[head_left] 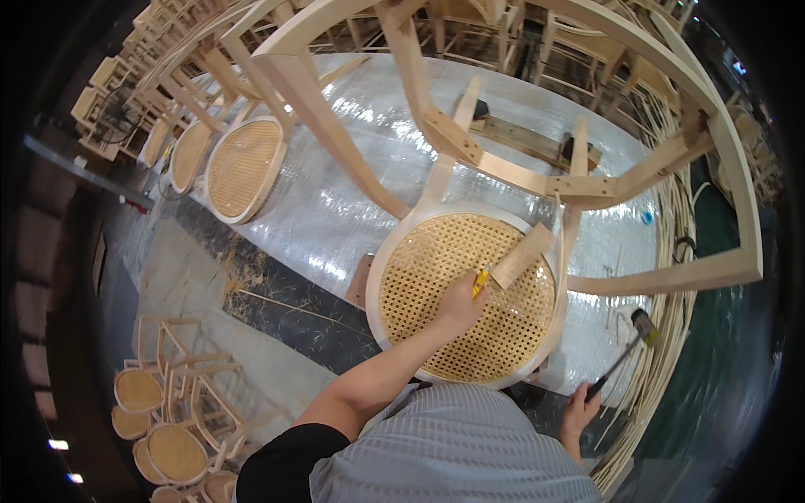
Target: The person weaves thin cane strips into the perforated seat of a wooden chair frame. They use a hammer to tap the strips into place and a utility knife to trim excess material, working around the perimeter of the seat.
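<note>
A round woven cane panel (436,251) is set in the pale wooden ring of a chair back (375,277), lying flat in front of me. Over its middle, my left hand (459,308) is closed around a yellow utility knife (481,281). A flat wooden block (521,256) rests on the cane just beyond the knife, its far end near the ring's edge. Out to the right, my right hand (579,412) grips the dark handle of a mallet (645,328). The mallet's black and yellowish head is held up away from the chair.
The chair's wooden legs and frame (579,186) rise beyond the panel on a plastic-covered table (352,159). Long cane strips (671,243) run along the right edge. More cane-panelled chairs (244,168) stand left, others (176,453) on the floor lower left. Shavings (246,270) litter the floor.
</note>
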Action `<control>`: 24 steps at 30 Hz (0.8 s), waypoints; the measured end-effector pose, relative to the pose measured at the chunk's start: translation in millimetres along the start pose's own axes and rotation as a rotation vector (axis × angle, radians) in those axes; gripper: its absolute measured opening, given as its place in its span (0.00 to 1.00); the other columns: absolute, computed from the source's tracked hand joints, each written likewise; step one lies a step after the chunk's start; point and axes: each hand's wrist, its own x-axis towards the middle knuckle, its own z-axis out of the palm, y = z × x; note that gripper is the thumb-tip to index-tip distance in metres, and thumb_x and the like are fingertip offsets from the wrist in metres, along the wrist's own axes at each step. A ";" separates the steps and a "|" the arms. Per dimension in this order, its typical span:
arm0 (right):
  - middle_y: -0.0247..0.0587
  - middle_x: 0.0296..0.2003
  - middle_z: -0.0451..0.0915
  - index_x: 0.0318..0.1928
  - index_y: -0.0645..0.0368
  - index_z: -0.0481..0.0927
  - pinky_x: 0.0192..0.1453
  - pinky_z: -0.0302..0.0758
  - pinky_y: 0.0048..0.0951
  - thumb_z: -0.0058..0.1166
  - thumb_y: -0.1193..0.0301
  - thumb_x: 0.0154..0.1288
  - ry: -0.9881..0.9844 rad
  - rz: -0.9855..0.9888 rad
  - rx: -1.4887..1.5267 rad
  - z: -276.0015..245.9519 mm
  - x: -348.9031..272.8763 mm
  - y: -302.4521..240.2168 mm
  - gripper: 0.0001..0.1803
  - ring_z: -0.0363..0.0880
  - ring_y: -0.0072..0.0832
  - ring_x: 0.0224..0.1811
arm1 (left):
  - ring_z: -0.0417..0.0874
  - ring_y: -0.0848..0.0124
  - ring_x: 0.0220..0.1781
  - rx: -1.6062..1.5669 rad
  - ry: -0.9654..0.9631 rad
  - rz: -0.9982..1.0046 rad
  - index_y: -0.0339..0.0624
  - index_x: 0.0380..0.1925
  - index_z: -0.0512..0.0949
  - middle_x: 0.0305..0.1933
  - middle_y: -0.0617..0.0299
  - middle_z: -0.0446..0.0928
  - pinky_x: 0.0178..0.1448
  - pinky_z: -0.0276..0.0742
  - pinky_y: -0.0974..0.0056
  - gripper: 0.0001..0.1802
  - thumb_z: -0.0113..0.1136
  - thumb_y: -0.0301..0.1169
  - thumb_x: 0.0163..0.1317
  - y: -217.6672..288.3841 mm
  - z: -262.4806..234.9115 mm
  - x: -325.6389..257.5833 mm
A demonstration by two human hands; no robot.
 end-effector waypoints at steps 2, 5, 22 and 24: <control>0.25 0.25 0.69 0.42 0.57 0.74 0.23 0.64 0.20 0.57 0.64 0.83 0.071 0.100 0.119 12.6 14.2 5.1 0.11 0.68 0.13 0.21 | 0.85 0.42 0.53 0.089 0.099 0.116 0.36 0.56 0.76 0.50 0.37 0.81 0.57 0.80 0.44 0.24 0.71 0.39 0.68 16.6 7.6 8.6; 0.26 0.24 0.70 0.40 0.57 0.75 0.25 0.65 0.23 0.58 0.64 0.82 0.141 0.205 0.097 18.2 28.8 10.9 0.13 0.68 0.15 0.22 | 0.84 0.42 0.55 0.217 0.058 0.162 0.39 0.63 0.74 0.56 0.37 0.79 0.59 0.81 0.44 0.32 0.75 0.40 0.64 59.5 22.5 19.8; 0.58 0.48 0.83 0.60 0.62 0.79 0.56 0.77 0.52 0.63 0.65 0.73 0.454 -0.058 -0.609 -33.4 107.6 62.1 0.21 0.84 0.53 0.50 | 0.86 0.49 0.63 0.180 -0.489 0.386 0.36 0.66 0.76 0.62 0.42 0.82 0.65 0.81 0.53 0.38 0.75 0.44 0.59 91.7 100.2 -75.5; 0.58 0.53 0.80 0.63 0.63 0.78 0.59 0.77 0.50 0.63 0.66 0.73 0.516 -0.075 -0.564 -47.0 103.9 64.8 0.23 0.81 0.52 0.54 | 0.87 0.48 0.61 0.156 -0.677 0.188 0.34 0.68 0.74 0.60 0.40 0.84 0.66 0.81 0.52 0.42 0.76 0.45 0.58 115.9 151.3 -58.4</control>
